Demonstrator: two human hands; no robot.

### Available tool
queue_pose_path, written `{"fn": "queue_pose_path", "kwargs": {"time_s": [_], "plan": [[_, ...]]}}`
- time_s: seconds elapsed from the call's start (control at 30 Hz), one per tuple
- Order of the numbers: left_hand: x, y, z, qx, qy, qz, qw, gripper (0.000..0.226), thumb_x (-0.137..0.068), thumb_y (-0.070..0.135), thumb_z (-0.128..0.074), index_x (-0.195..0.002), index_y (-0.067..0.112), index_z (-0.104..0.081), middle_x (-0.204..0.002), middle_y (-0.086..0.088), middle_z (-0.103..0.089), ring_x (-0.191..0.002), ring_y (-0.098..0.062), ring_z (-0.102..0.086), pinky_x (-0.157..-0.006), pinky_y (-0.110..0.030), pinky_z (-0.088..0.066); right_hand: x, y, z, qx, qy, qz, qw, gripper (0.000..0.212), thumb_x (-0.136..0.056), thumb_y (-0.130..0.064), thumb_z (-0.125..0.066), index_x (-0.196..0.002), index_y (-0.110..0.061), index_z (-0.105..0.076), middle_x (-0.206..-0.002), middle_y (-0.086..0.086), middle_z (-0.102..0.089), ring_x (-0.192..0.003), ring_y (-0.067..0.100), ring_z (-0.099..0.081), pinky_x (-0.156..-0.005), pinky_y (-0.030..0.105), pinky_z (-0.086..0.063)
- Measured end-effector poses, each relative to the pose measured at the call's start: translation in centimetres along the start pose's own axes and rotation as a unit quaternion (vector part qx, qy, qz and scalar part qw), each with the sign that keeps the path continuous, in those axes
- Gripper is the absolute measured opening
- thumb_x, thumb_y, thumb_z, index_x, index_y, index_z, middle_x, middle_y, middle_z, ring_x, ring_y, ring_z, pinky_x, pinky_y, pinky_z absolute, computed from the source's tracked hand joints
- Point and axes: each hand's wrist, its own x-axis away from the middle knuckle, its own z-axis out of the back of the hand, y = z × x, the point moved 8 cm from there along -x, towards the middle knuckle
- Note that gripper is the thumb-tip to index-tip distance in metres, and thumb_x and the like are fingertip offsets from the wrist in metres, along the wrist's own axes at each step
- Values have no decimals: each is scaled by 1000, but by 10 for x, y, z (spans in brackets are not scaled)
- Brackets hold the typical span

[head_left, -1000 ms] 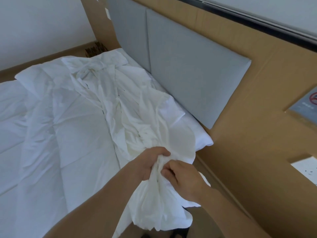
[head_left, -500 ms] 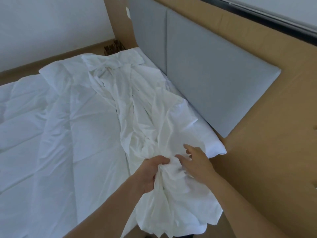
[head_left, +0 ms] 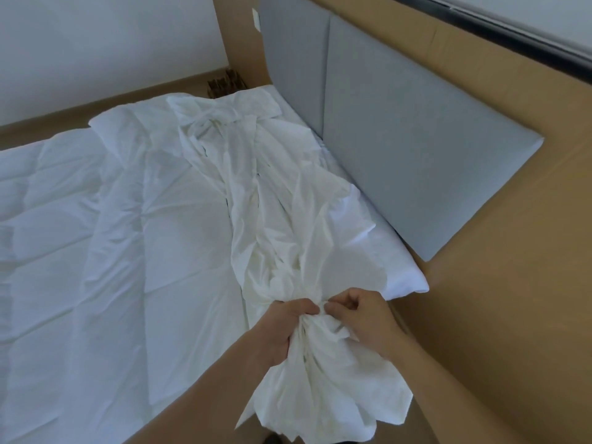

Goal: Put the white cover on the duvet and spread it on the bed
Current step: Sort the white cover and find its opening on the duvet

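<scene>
The white cover (head_left: pixel 272 219) lies bunched in a long crumpled band across the head of the bed, its near end hanging off the bed's side. My left hand (head_left: pixel 285 328) grips that gathered end in a fist. My right hand (head_left: pixel 362 312) is right beside it, fingers curled and pinching a fold of the same cover. The white quilted duvet (head_left: pixel 80 235) lies spread flat over the bed to the left of the cover.
A grey padded headboard (head_left: pixel 400 139) runs along the brown wall panel (head_left: pixel 496 283) on the right. A white pillow (head_left: pixel 400 270) shows under the cover by the headboard. A white wall (head_left: pixel 96 43) stands at the bed's far side.
My right hand, reaching open over the cover half a second ago, has closed on a fold next to my left hand. The view has shifted, showing more of the bed.
</scene>
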Motion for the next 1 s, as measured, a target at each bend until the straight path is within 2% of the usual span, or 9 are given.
{"fn": "queue_pose_path", "kwargs": {"time_s": [0.1, 0.17, 0.23, 0.37, 0.5, 0.6, 0.8, 0.9, 1.0], "plan": [[8, -4, 4, 9, 11, -10, 1000, 32, -81, 3, -68, -112, -3, -70, -108, -24, -72, -100, -41, -69, -92, -54, -55, 6, -17, -2, 164, 61, 95, 980, 9, -87, -28, -74, -80, -22, -75, -82, -7, -69, -83, 13, -64, -79, 33, -54], [16, -6, 2, 43, 12, -17, 999, 31, -83, 11, -70, -111, -2, -71, -110, -24, -71, -100, -39, -70, -93, -52, -55, 22, -47, -7, 313, 152, 230, 909, 17, -90, -32, -67, -79, -22, -76, -81, -8, -64, -84, 16, -58, -72, 29, -51], [24, -8, -4, 95, -16, -7, 995, 38, -88, 29, -68, -111, -1, -72, -113, -24, -70, -105, -38, -69, -98, -49, -52, 47, -68, -15, 326, 219, 343, 853, 25, -88, -35, -61, -72, -22, -76, -74, -9, -62, -74, 16, -56, -60, 26, -49], [35, -10, -9, 95, -78, 2, 992, 50, -85, 48, -68, -99, 1, -76, -98, -18, -73, -95, -32, -71, -93, -40, -54, 75, -64, -46, 238, 160, 377, 881, 24, -91, -32, -55, -80, -23, -74, -83, -14, -63, -79, 7, -57, -66, 24, -53], [35, -13, -12, 65, -114, 29, 991, 28, -82, 33, -72, -72, 7, -67, -67, -6, -60, -64, -20, -65, -61, -28, -55, 90, -61, -54, 163, 100, 408, 893, 18, -91, -25, -58, -83, -19, -73, -91, -15, -63, -88, 0, -56, -82, 9, -46], [28, -13, -12, 33, -118, 61, 991, 25, -76, 24, -76, -68, 8, -59, -61, -5, -52, -58, -19, -59, -56, -27, -50, 102, -61, -56, 162, 80, 442, 879, 16, -91, -24, -63, -82, -16, -73, -90, -11, -66, -90, -1, -56, -85, 6, -42], [23, -13, -17, 19, -102, 64, 993, 27, -68, 13, -76, -83, 1, -57, -69, -10, -55, -62, -25, -61, -59, -31, -52, 100, -56, -46, 143, 27, 411, 900, 11, -90, -32, -66, -85, -25, -72, -93, -16, -67, -91, -3, -60, -85, 10, -45], [20, -5, -11, 2, -70, 27, 997, 35, -54, 9, -71, -86, 2, -60, -76, -13, -58, -65, -28, -62, -60, -32, -53, 62, -42, 0, 84, 80, 257, 960, 9, -93, -32, -64, -100, -33, -70, -98, -17, -68, -93, 4, -62, -87, 22, -47], [21, 0, -6, 2, -43, 19, 999, 24, -67, 7, -65, -91, 1, -63, -81, -14, -63, -69, -30, -64, -61, -31, -53, 22, -13, 21, 186, 68, 134, 971, 39, -95, -33, -62, -134, -27, -56, -124, -18, -55, -116, 6, -51, -103, 28, -42]]}}
